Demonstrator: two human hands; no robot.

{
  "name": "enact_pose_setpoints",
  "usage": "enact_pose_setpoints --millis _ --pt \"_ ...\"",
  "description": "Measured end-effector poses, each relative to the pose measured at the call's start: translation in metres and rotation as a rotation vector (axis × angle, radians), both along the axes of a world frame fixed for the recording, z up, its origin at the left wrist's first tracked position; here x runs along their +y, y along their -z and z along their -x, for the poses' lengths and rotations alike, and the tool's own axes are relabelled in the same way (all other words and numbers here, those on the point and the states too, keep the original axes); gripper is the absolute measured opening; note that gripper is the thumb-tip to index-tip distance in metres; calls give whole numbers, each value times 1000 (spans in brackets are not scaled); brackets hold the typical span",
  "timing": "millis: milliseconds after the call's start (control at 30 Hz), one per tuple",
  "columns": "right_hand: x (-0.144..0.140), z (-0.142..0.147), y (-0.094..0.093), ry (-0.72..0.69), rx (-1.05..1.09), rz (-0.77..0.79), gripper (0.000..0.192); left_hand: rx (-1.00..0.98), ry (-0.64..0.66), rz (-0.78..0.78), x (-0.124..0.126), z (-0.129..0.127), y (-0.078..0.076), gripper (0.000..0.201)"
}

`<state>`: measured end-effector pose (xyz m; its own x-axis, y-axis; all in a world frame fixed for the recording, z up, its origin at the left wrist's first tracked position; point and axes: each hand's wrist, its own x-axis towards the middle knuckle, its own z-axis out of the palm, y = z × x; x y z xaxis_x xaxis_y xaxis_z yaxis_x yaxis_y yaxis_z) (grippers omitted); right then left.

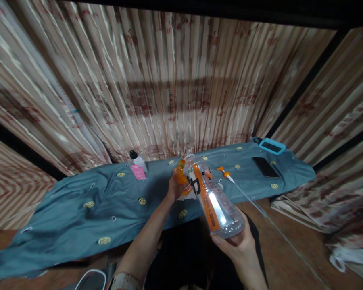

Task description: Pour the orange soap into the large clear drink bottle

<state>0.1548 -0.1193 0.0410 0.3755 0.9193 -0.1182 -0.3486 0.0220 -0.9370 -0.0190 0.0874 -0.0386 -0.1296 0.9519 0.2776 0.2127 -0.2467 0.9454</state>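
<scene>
Cupped under the base by the right hand (pixel 240 245), tilted clear plastic bottle (pixel 213 195) with orange label, steadied so the left hand (pixel 176 186) can clamp its orange cap (pixel 180 171); beyond, teal cloth (pixel 78 209), small pink-labelled bottle (pixel 137 164), black phone (pixel 265 167), pleated curtains (pixel 169 80).

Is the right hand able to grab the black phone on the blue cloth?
Probably not right away: the right hand is full, gripping the clear bottle by its base. The black phone lies uncovered on the blue cloth, with nothing blocking it.
</scene>
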Motion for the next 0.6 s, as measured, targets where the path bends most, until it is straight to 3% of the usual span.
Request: enact_pose_setpoints --millis 233,600 --pt "-8 1 -8 30 11 63 96 1 42 77 -3 3 -3 66" --pt "-11 1 6 53 43 77 111 21 62 39 -7 -1 -4 63"
